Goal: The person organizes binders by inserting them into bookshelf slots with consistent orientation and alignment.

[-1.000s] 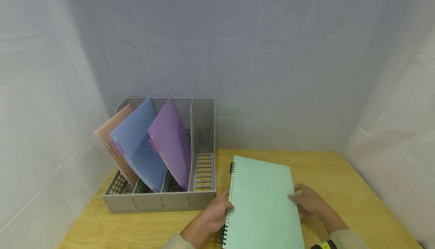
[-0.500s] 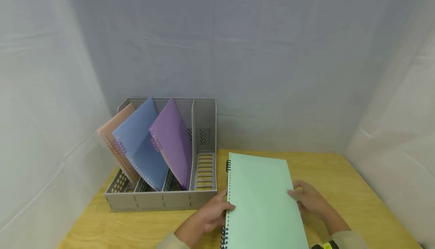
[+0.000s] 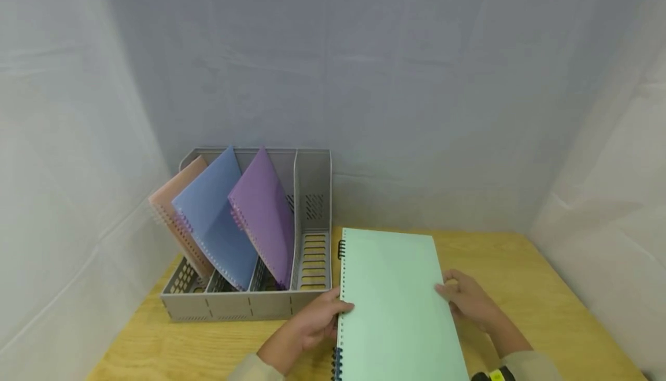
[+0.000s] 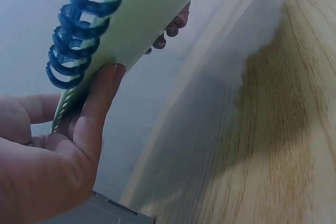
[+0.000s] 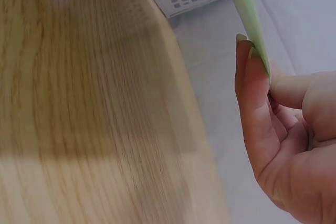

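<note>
A mint-green ring-bound notebook (image 3: pixel 395 306) is held above the table between both hands, its dark binding rings (image 4: pixel 79 35) along the left edge. My left hand (image 3: pixel 314 320) pinches that bound edge, thumb on the cover and fingers underneath. On the opposite edge, my right hand (image 3: pixel 468 300) grips it, with the thumb on top; the right wrist view shows the fingers (image 5: pixel 252 87) lying along the underside. To the left stands a grey file rack (image 3: pixel 234 307) with a peach notebook (image 3: pixel 182 190), a blue notebook (image 3: pixel 218 219) and a purple notebook (image 3: pixel 267 219) leaning in its compartments.
The rack's rightmost compartment (image 3: pixel 314 254) has a slotted floor and no notebook in it. A wooden table (image 3: pixel 499 259) lies under everything. Pale sheeting (image 3: pixel 416 109) hangs behind and on both sides.
Both hands have carried the green notebook a little to the left and away from the body, and it has straightened slightly. The rack and its notebooks stay put.
</note>
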Tool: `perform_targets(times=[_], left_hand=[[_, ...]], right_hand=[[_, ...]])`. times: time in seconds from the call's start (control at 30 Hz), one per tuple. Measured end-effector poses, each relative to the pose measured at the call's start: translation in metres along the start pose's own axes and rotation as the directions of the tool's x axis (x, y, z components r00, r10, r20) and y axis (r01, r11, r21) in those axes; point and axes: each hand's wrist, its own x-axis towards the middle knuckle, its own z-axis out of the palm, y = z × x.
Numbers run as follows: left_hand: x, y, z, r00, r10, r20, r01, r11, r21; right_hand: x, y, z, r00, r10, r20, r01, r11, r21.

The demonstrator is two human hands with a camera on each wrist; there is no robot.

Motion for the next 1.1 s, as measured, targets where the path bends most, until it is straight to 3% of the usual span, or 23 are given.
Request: perform_targets(times=[0.23, 0.47, 0.87, 1.1], left_hand=[[-0.003, 0.003, -0.005, 1.0, -0.01, -0.002, 0.01, 1.0, -0.001], [-0.01, 0.01, -0.012, 0.999, -0.025, 0.02, 0.024, 0.998, 0.053], [-0.025, 0.022, -0.041, 0.987, -0.031, 0.156, 0.013, 0.993, 0.115], [-0.035, 0.028, -0.054, 0.981, -0.015, 0.195, -0.007, 0.994, 0.112]], right_hand=[[0.0, -0.005, 0.005, 1.0, -0.028, 0.005, 0.027, 0.999, 0.021], [-0.001, -0.017, 0.011, 0.997, -0.07, 0.031, 0.068, 0.996, 0.059], [0.001, -0.04, 0.032, 0.997, -0.065, 0.038, 0.062, 0.994, 0.088], [-0.001, -0.053, 0.043, 0.997, -0.069, 0.02, 0.067, 0.992, 0.105]])
